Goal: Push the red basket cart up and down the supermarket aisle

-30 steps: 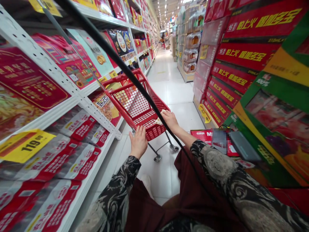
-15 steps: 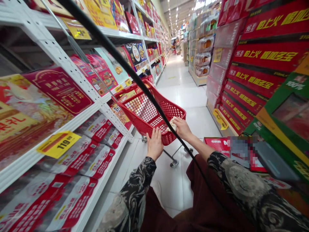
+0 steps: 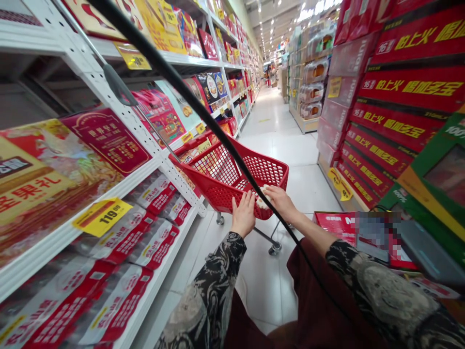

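A red plastic shopping cart [image 3: 267, 162] with a perforated basket stands before me on its wheels. Against the basket's near side lies my left hand [image 3: 244, 216], its fingers stretched out over the red plastic. My right hand [image 3: 284, 202] is beside it, closed on a crumpled whitish cloth [image 3: 262, 202] that presses on the near rim. The cloth is partly covered by my fingers and by a black strap-like cord [image 3: 203, 106] that crosses the view.
White shelving [image 3: 109, 194] with boxed goods and bottle packs runs along the left. Stacked red drink cartons [image 3: 395, 126] line the right, with a green box [image 3: 432, 174] nearby. A tiled aisle [image 3: 267, 116] stretches ahead past a display stack [image 3: 311, 72].
The view has swung a little, so cart and shelves sit further right. My right hand and the cloth have slid slightly down and toward my left hand along the rim.
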